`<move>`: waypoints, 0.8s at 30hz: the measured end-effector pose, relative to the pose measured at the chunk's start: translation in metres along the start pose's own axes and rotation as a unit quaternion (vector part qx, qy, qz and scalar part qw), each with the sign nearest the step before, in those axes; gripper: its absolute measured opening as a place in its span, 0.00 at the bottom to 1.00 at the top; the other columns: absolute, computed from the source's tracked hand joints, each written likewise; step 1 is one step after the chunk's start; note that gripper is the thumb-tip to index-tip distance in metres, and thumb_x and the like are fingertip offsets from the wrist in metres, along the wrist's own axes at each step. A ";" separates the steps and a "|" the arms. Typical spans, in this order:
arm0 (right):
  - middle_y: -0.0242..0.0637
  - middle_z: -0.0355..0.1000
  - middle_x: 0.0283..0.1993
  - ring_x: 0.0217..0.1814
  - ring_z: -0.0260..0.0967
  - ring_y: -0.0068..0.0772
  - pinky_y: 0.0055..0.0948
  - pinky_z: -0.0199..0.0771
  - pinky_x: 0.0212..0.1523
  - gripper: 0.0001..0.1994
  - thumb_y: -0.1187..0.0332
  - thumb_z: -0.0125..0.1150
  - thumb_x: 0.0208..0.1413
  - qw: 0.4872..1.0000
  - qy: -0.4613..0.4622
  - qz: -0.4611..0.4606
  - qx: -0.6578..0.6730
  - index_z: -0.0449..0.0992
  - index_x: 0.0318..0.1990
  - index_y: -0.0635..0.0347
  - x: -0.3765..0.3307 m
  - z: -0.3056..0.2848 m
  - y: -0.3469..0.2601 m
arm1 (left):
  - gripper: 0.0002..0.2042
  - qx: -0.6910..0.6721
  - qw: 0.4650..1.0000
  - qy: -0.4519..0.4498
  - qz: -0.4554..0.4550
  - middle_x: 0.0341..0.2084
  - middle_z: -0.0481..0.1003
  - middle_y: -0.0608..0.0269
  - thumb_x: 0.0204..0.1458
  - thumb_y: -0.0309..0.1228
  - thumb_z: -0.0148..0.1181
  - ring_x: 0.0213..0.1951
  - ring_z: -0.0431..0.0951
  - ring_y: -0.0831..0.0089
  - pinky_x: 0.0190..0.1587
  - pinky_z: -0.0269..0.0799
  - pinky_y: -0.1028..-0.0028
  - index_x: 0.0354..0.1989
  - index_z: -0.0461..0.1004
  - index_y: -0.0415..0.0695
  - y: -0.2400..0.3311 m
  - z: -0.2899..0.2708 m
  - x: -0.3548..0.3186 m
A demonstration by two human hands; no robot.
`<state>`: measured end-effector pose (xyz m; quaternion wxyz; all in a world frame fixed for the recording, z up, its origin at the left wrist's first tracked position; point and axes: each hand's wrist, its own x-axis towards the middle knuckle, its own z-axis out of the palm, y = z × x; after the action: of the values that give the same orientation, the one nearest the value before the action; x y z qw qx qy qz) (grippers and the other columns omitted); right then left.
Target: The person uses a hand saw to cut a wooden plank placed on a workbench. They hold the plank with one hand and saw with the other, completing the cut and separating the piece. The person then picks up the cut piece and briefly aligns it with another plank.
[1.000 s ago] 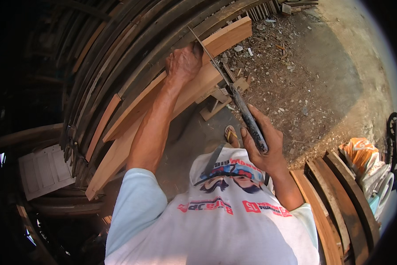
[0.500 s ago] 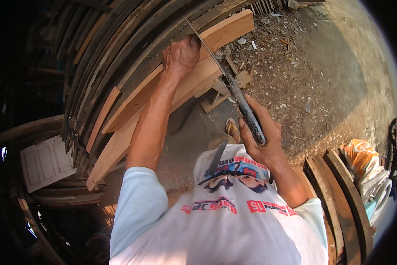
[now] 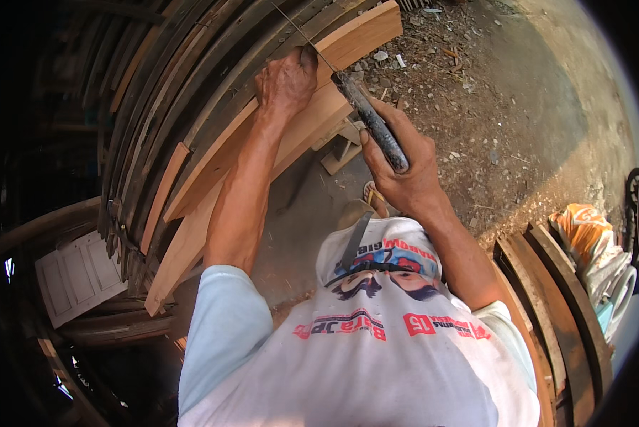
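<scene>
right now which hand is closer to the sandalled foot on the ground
Right. The right hand grips the dark saw handle just above the sandalled foot, while the left hand rests farther up on the pale wooden plank.

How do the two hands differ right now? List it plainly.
The left hand lies on the pale wooden plank, pressing it; the right hand touches no wood and is wrapped around the dark handle of a saw. The left hand reaches further out, arm stretched long; the right hand sits nearer the body, elbow bent. Both are bare, and both meet the saw: its blade runs by the left hand's fingers.
</scene>
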<state>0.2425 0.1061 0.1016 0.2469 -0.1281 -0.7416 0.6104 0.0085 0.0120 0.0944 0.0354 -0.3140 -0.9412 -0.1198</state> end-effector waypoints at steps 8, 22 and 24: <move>0.55 0.80 0.42 0.41 0.84 0.51 0.38 0.81 0.40 0.22 0.74 0.65 0.62 0.999 0.020 -0.015 -0.028 0.73 0.63 0.63 -0.033 -0.012 -0.007 | 0.21 -0.028 1.000 0.004 0.012 0.35 0.82 0.35 0.67 0.45 0.46 0.42 0.83 0.35 0.48 0.78 0.45 0.43 0.83 0.43 -0.004 -0.003 0.004; 0.45 0.81 0.37 0.34 0.83 0.29 0.28 0.80 0.36 0.27 0.82 0.65 0.58 0.999 -0.009 0.003 -0.052 0.71 0.66 0.71 -0.065 -0.045 -0.039 | 0.24 -0.001 1.000 -0.005 0.010 0.35 0.83 0.38 0.69 0.50 0.44 0.44 0.83 0.35 0.50 0.77 0.45 0.46 0.82 0.45 -0.016 0.006 0.016; 0.44 0.81 0.37 0.33 0.83 0.28 0.28 0.80 0.35 0.28 0.83 0.65 0.57 0.998 -0.025 0.014 -0.050 0.71 0.66 0.72 -0.064 -0.052 -0.052 | 0.24 -0.012 1.000 0.003 0.001 0.34 0.83 0.38 0.69 0.50 0.42 0.44 0.83 0.35 0.50 0.77 0.45 0.45 0.81 0.45 -0.017 0.007 0.012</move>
<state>0.3295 0.1065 0.1453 0.2132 -0.1351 -0.7750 0.5793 -0.0114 0.0074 0.0862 0.0346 -0.3152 -0.9391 -0.1323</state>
